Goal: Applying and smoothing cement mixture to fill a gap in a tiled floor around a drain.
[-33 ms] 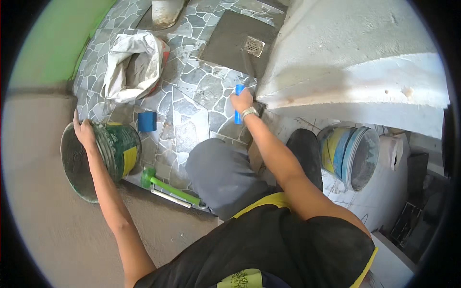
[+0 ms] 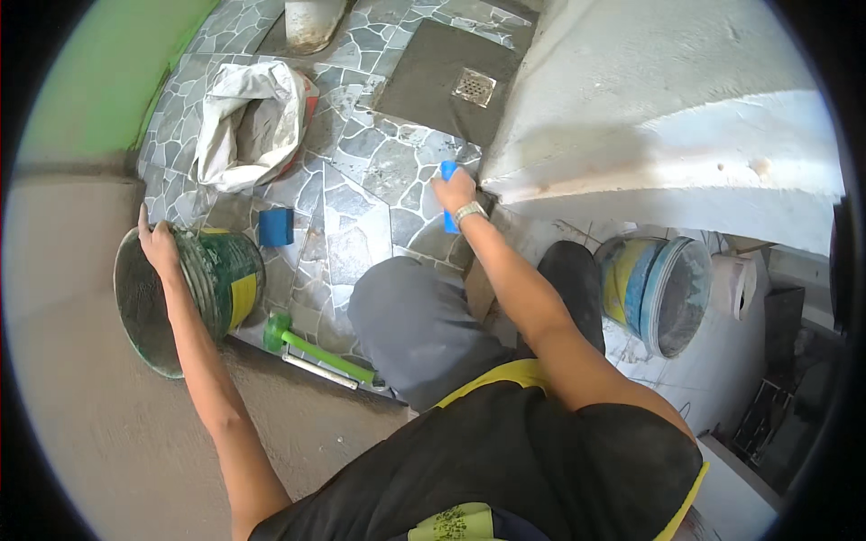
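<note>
My left hand [image 2: 158, 240] grips the rim of a tipped green bucket [image 2: 203, 298] at the left, with one finger extended; grey residue coats its inside. My right hand [image 2: 456, 189] is closed round a blue tool handle [image 2: 449, 223] over the stone-patterned floor tiles [image 2: 379, 171]; the tool's working end is hard to make out. Near the bucket lie a blue block [image 2: 276, 227], a green mallet [image 2: 320, 352] and a pale bar [image 2: 320, 371]. An open white sack [image 2: 248, 81] of grey material stands above them. My grey-clad knee [image 2: 406, 316] rests between my arms.
A square recessed patch with a drain [image 2: 474, 87] lies near a white column base [image 2: 307, 22]. A rough white wall ledge [image 2: 649, 180] borders the right. Beyond it are a striped bucket [image 2: 636, 288], a pale container [image 2: 731, 284] and dark objects. A green wall [image 2: 90, 81] borders the left.
</note>
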Available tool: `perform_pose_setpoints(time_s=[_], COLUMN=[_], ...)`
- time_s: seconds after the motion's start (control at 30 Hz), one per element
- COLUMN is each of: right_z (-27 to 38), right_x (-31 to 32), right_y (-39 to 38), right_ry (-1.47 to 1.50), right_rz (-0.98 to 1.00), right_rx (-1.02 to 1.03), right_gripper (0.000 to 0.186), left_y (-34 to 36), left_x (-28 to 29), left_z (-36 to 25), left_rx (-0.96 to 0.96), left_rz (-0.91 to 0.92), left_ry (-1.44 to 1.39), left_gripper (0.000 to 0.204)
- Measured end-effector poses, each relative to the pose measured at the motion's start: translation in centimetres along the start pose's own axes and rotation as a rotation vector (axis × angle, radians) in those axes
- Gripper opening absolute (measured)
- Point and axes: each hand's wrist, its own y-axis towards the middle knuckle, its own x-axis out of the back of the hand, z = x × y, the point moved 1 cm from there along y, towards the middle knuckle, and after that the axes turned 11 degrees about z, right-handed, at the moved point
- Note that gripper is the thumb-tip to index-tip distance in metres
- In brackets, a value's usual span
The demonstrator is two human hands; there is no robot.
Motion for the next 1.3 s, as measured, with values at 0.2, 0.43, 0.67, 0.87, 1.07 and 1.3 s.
perform_pose_setpoints(time_s=[0.2,0.43,0.67,0.87,1.07,1.3], right_z=[-3.7,-9.4,-21.9,-38.8,-49.8,-54.7], right_x=[2.0,15.1,39.9,48.5,42.9,41.4], right_y=[-7.1,-18.7,-38.4,-37.5,-23.9,-21.4], right_ry=[-0.11,-0.551,-0.522,-0.635,0.092,-0.633], right_rz=[0.021,0.533,-0.02,0.071,0.468,0.496], right_rx=[0.165,0.291,0.185,-0.552,-0.686,-0.549], right_gripper=[0.039,0.031,0.032,0.039,0.016,0.055], left_y=[0.4,3.7,5.0,2.1,-7.2,-12.3], left_x=[0.0,0.6,0.4,-0.3,-1.0,1.4], left_z=[0.9,4.2,7.5,2.6,-6.6,-4.8], left_rx=[-0.051,-0.123,-0.006,-0.034,0.065,0.061], left_rz=[0.025,0.071,0.028,0.272,-0.226,0.163], left_ry=[0.052,0.438,0.697,0.8,0.555,0.498], left_gripper=[0.062,0.063,0.069,0.034,0.059,0.032])
